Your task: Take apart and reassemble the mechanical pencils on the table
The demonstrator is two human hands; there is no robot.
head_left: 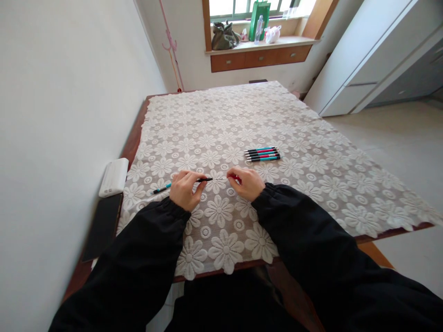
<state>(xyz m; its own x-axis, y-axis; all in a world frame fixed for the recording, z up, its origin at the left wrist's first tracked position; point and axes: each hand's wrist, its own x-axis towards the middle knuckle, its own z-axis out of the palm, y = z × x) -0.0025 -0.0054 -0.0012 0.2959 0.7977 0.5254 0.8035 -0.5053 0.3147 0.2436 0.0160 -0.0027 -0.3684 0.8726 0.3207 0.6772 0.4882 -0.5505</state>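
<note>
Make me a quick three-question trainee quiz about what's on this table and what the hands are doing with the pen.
1. True or false: the left hand and right hand hold the two ends of one pen.
2. Where does the row of pens lie? A) beyond the right hand B) by the white box C) on the floor
3. Fill in: the white box sits at the table's ____ edge, beside the lace tablecloth.

Key: 1 true; 2 A; 3 left.
</note>
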